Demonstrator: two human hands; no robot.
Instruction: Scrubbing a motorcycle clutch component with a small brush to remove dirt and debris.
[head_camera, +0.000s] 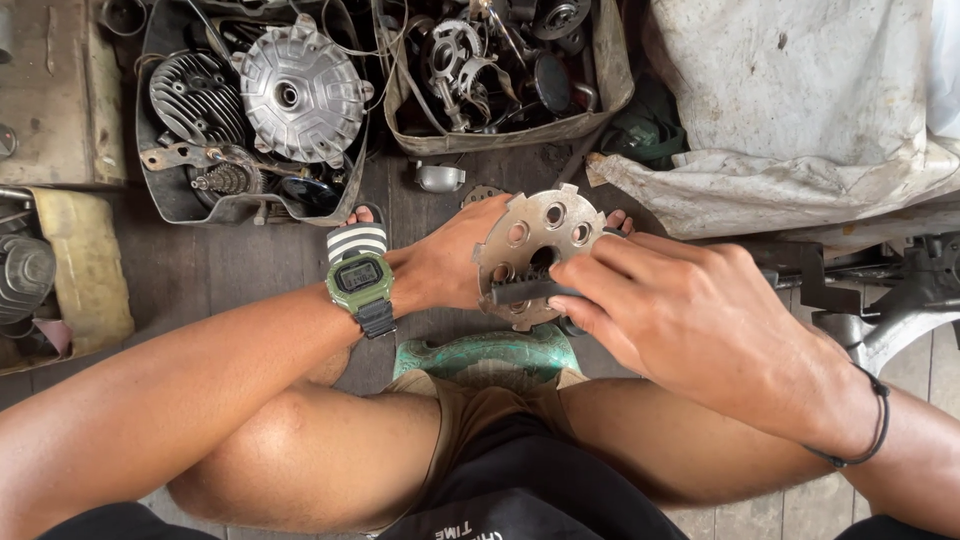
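the left hand (450, 265) is closed around the left edge of a round metal plate (537, 232), thumb and fingers clamped on the rim so the plate stands tilted up toward the camera. the plate is grey and worn, ringed with round holes and notched at its edge, and it sits just to the right of the left palm, above the knees. the right hand (690, 320) comes in from the right with its fingers curled shut on a dark, narrow tool (525, 291), which lies flat across the lower part of the plate's face, touching it. what kind of tool it is cannot be told from here. so the plate lies between the two hands, pinched on its left and pressed from the right.

on the left wrist sits a green digital watch (357, 279); on the right wrist a thin black band (873, 425). below the plate, between the thighs, a green stool (485, 355) shows.

farther out, on the plank floor (230, 265), a dark tray (160, 150) holds a finned silver hub (300, 92) and a finned cylinder (190, 95). beside it a second tray (610, 70) is full of small gears and parts. at the upper right lies a dirty white sack (800, 100).
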